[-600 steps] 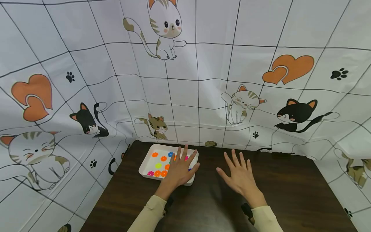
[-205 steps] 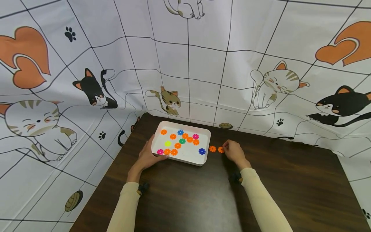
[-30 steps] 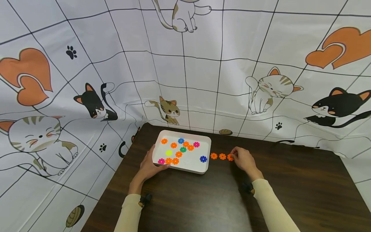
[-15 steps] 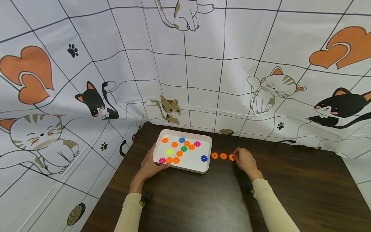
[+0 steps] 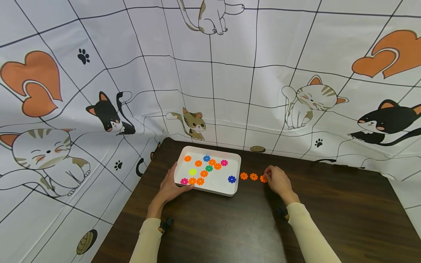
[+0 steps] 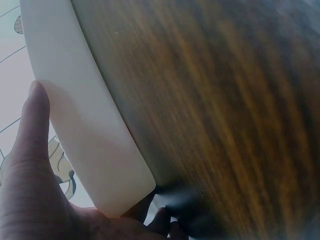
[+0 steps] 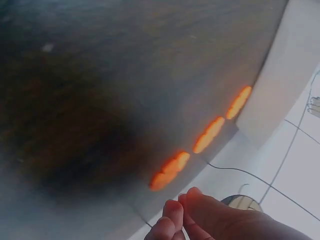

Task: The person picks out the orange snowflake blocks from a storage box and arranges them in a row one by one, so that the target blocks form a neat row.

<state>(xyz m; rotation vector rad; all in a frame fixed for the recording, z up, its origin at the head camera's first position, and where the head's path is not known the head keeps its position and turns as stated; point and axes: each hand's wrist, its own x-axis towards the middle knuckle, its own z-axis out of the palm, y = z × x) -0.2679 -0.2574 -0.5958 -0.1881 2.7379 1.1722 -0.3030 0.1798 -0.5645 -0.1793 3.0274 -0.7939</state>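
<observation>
A white tray (image 5: 217, 187) lies on the dark wooden table, holding several flower-shaped plastic discs, mostly orange, plus pink, blue, green and yellow ones. My left hand (image 5: 169, 188) grips its near left corner, thumb along the front wall and fingers round the left side. Right of the tray, three orange flower discs lie flat in a row: a first disc (image 5: 243, 176), a middle disc (image 5: 254, 176) and a third disc (image 5: 262, 178). My right hand (image 5: 279, 182) is over the third disc's right edge, fingers curled. In the right wrist view, the fingertips (image 7: 194, 192) appear just apart from that disc (image 7: 170, 171).
The table (image 5: 210, 226) extends in front of the tray and to the right. A white cat-print sheet (image 5: 230, 80) hangs behind and at both sides, meeting the table's back edge. Each wrist wears a dark strapped device.
Since the earliest frame, the left hand has taken hold of the tray and three orange discs have come to lie outside it. In the last second, the right fingertips have uncovered more of the third disc.
</observation>
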